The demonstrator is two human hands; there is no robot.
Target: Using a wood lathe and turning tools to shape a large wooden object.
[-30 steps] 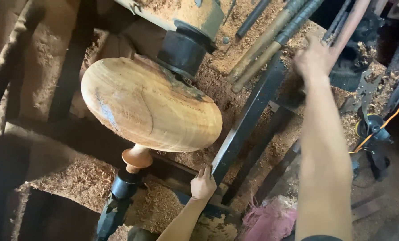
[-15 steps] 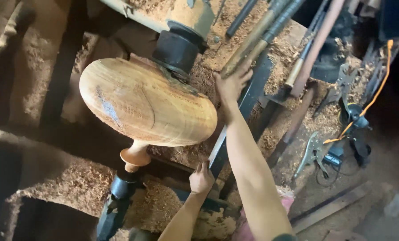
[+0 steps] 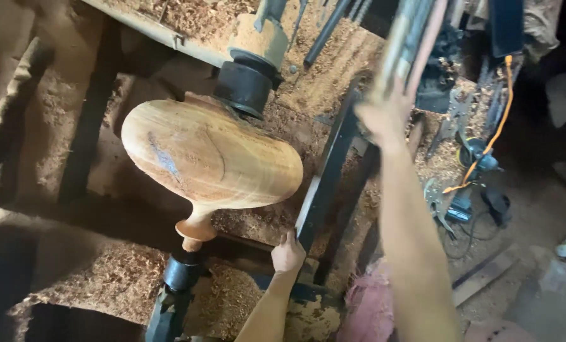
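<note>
Wooden turned blank [image 3: 210, 158] sits mounted at frame centre, long axis running upper right to lower left; the left hand [image 3: 287, 253] grips the dark tool rest [image 3: 324, 183] just below it, the right hand [image 3: 384, 117] closes around long-handled tools [image 3: 409, 44] upper right.

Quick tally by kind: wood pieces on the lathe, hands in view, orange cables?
Wood piece on the lathe: 1
Hands: 2, left hand and right hand
Orange cable: 1
Total: 4

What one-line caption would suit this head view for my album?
Left hand rests on the dark tool rest beside a turned wooden blank; right hand reaches among long tool handles.
</note>
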